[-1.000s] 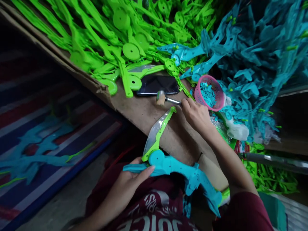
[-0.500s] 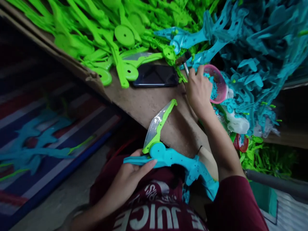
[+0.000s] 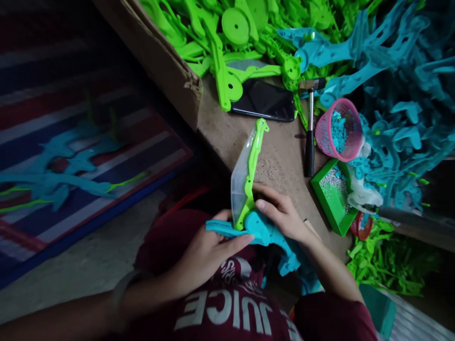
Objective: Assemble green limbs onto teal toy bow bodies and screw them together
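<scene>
Near my lap, my left hand is closed around the flat end of a blue plastic piece, its thumb lying along the front. Joined to that piece is a bright green plastic strip with a clear, curved blade-like sheet along its side. My right hand grips the assembly where green and blue meet, thumb in front; some of its fingertips are hidden. On the bench beyond it lies a hammer with a black handle, next to a pink basket of small blue parts.
A phone lies on the brown bench. Behind are heaps of green parts and blue parts. To the right stand a green tray of small metal bits and a red basket. More blue pieces rest on striped sheeting, lower left.
My right hand has come back from over the hammer beside the pink basket to the assembly. The hammer now lies uncovered on the bench. The view has shifted left.
</scene>
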Demonstrator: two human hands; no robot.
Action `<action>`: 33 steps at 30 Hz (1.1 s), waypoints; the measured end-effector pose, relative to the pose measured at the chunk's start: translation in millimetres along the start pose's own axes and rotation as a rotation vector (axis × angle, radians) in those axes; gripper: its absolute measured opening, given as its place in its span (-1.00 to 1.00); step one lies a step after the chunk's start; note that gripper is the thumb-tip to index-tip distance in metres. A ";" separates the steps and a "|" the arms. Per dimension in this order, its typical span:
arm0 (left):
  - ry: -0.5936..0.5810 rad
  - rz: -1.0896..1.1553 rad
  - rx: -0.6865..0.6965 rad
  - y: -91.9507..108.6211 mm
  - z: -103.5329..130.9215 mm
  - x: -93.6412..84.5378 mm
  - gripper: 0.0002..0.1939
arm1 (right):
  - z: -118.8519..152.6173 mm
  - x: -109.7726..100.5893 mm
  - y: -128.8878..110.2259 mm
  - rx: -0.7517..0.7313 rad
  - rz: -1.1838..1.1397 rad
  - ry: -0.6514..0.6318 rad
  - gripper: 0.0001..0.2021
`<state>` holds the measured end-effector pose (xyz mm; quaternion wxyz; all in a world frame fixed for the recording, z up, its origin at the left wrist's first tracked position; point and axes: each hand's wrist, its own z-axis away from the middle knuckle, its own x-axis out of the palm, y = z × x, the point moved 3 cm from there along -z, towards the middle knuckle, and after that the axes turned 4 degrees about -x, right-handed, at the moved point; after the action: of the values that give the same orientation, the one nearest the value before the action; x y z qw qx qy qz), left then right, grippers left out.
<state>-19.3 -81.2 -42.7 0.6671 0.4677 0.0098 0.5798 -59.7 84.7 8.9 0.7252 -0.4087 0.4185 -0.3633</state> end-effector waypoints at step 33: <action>0.050 -0.135 -0.051 15.5 3.6 3.8 -0.65 | -9.9 -6.4 -12.7 0.088 0.142 -0.138 -0.65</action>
<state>-27.9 -82.1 -28.7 0.7160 0.4341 0.0433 0.5450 -73.5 82.3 19.2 0.7935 -0.3696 0.3791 -0.3000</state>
